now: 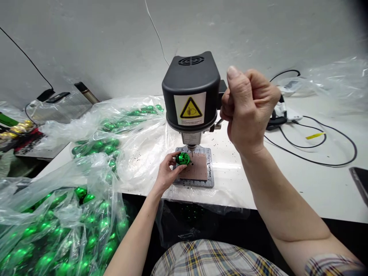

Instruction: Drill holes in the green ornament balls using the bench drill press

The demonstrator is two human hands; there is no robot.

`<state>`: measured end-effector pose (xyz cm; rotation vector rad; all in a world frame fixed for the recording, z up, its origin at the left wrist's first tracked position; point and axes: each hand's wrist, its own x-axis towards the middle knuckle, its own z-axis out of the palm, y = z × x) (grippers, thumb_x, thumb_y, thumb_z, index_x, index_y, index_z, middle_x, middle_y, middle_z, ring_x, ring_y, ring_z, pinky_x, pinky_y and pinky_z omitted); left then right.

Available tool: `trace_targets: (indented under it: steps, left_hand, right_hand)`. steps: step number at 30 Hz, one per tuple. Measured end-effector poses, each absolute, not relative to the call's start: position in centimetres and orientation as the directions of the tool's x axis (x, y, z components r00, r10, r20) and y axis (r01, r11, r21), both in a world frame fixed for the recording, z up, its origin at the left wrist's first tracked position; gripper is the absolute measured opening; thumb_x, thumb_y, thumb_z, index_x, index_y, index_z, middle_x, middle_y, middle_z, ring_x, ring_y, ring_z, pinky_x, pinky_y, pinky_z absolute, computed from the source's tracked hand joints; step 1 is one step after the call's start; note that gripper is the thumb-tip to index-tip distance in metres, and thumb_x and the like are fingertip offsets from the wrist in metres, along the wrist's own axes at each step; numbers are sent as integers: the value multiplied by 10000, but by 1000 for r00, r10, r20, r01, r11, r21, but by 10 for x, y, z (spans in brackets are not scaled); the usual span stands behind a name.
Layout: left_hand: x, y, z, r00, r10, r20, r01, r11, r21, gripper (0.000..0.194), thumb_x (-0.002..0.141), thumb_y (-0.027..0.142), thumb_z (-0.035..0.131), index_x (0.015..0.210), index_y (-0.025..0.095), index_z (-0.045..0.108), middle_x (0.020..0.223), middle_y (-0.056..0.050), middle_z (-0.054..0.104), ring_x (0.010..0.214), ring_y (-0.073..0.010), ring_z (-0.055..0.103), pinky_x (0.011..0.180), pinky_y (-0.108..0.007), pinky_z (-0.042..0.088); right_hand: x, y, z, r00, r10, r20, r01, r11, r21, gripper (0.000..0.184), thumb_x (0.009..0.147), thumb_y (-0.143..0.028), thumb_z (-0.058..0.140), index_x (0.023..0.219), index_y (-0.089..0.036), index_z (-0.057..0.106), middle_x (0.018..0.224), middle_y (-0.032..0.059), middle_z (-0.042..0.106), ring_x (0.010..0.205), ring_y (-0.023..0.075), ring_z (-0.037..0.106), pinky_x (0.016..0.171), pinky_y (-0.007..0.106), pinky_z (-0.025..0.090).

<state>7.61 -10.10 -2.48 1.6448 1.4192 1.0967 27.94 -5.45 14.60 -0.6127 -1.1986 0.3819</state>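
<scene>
My left hand point(167, 172) pinches a shiny green Christmas ball point(182, 158) between thumb and fingers, over the left part of a brown board point(198, 173). The board lies on the grey base plate point(209, 181) of a small black drill press point(189, 78). Just right of the ball, the chuck and bit point(192, 148) point down, apart from it as far as I can see. My right hand point(248, 107) is closed in a fist beside the machine's head, round its feed handle point(219, 124); the grip end is hidden by the fingers.
Clear plastic bags with many green balls point(106, 147) lie on the table's left, and a larger bag point(57, 241) stands at front left. Dark shavings dot the white table point(230, 180). Black cable point(342, 163) loops at right, near a phone point(360, 182).
</scene>
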Motion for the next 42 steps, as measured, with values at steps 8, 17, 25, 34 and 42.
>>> trace_targets:
  steps: [8, 17, 25, 34, 42]
  left_hand:
    - [82, -99, -29, 130, 953, 272, 454, -301, 839, 445, 769, 242, 749, 1202, 236, 647, 1103, -57, 542, 1024, -199, 604, 901, -337, 511]
    - [96, -99, -40, 85, 957, 278, 457, -285, 842, 520, 762, 223, 777, 1238, 233, 568, 1210, -85, 621, 1137, -253, 584, 1001, -424, 470]
    - [96, -93, -49, 94, 949, 302, 372, -315, 873, 476, 757, 244, 786, 1190, 230, 588, 1182, -75, 623, 1104, -243, 608, 956, -389, 491]
    - [99, -95, -51, 68, 954, 292, 372, -296, 880, 505, 760, 239, 773, 1232, 218, 592, 1161, -84, 617, 1119, -256, 612, 982, -410, 493]
    - [103, -94, -52, 116, 922, 368, 352, -385, 853, 519, 791, 242, 739, 1285, 228, 579, 1222, -94, 569, 1180, -260, 574, 1021, -414, 480]
  right_hand:
    - [279, -51, 145, 335, 558, 759, 29, 799, -600, 500, 920, -413, 613, 603, -219, 278, 528, -66, 309, 436, 47, 264, 418, 244, 256]
    - [279, -51, 146, 330, 549, 768, 52, 802, -595, 503, 923, -448, 607, 603, -217, 296, 528, -65, 317, 446, 49, 278, 426, 242, 276]
    - [278, -47, 144, 348, 538, 768, -31, 825, -564, 511, 876, -483, 659, 583, -216, 337, 514, -54, 337, 452, 75, 341, 431, 265, 318]
    - [278, -49, 147, 349, 541, 765, -53, 827, -560, 522, 855, -472, 690, 568, -215, 338, 493, -65, 336, 427, 58, 289, 413, 264, 277]
    - [278, -49, 147, 345, 525, 778, -99, 845, -526, 464, 909, -294, 644, 563, -203, 349, 496, -63, 351, 425, 50, 286, 424, 251, 241]
